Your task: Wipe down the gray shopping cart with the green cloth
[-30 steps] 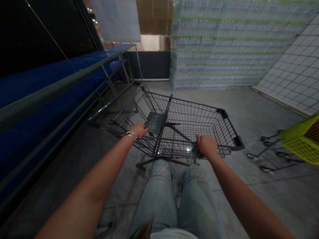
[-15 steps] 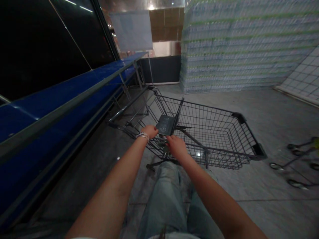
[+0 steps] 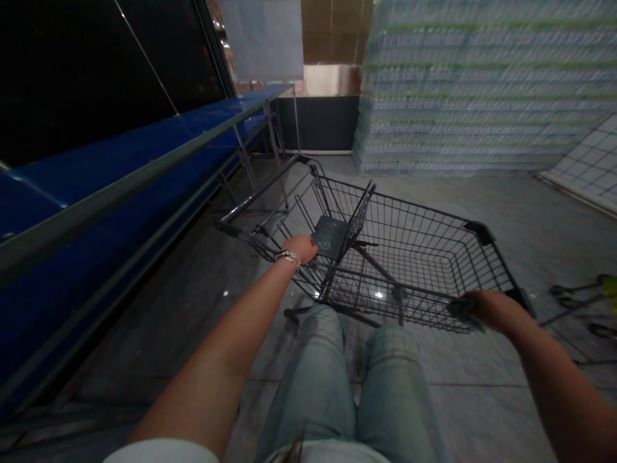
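Left hand: a bare left hand, a silver chain bracelet on its wrist, closes over the top of the wire basket beside the fold-down seat (the fingers curl out of sight, so the grip is read from the knuckles' shape).

Right hand: a bare right hand sits far out at the basket's right-hand corner, on the rim; blur smears the fingers, so whether it is clenched or merely resting cannot be told.

Cart: a dark grey wire shopping cart stands directly in front of the person's knees, turned at an angle, its long handle bar pointing toward the shelving.

Seat: a black rectangular plastic plate lies on the folded seat flap, just beside the left hand.

Legs: pale blue denim jeans fill the lower middle of the view, close to the cart's near side.

Left side: a long blue shelf ledge with a grey metal rail runs alongside the cart.

Ahead: a tall stack of shrink-wrapped bottled water rises from the grey floor, well beyond the cart.

Right edge: black wheeled frames sit near the basket's right corner.
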`<state>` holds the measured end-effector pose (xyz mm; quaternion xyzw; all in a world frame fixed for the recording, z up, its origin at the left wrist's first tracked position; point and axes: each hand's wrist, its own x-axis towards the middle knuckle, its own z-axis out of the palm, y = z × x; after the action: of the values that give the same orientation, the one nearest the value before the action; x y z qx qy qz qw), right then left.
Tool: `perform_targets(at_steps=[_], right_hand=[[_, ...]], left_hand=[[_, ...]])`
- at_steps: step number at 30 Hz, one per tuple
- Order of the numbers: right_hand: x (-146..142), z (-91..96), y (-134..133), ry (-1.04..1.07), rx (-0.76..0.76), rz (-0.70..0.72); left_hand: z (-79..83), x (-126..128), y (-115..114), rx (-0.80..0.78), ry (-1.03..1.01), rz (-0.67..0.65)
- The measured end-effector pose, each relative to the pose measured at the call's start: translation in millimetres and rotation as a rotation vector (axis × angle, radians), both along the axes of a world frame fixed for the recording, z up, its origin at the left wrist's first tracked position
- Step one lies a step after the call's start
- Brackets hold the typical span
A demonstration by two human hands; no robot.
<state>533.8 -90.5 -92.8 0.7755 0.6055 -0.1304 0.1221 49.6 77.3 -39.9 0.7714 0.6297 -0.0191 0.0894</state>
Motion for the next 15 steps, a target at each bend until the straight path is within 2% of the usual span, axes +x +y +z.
perform_targets(at_steps=[3, 7, 11, 15], right_hand=[[-32.7, 3.7, 6.8, -0.01, 0.019, 0.114], [-106.1, 11.7, 18.7, -0.08, 0.031, 0.213], [-170.3, 21.9, 32.4, -0.017, 0.062, 0.319], [-206.7, 28.6, 39.9, 0.084, 0.156, 0.359]], left_hand=[[-1.6, 3.4, 2.2, -0.014, 0.004, -0.005], [-3.9, 5.8, 7.3, -0.026, 0.011, -0.015], [-4.1, 5.4, 12.6, -0.051, 0.043, -0.021], [-5.7, 3.5, 19.3, -0.058, 0.08, -0.019]])
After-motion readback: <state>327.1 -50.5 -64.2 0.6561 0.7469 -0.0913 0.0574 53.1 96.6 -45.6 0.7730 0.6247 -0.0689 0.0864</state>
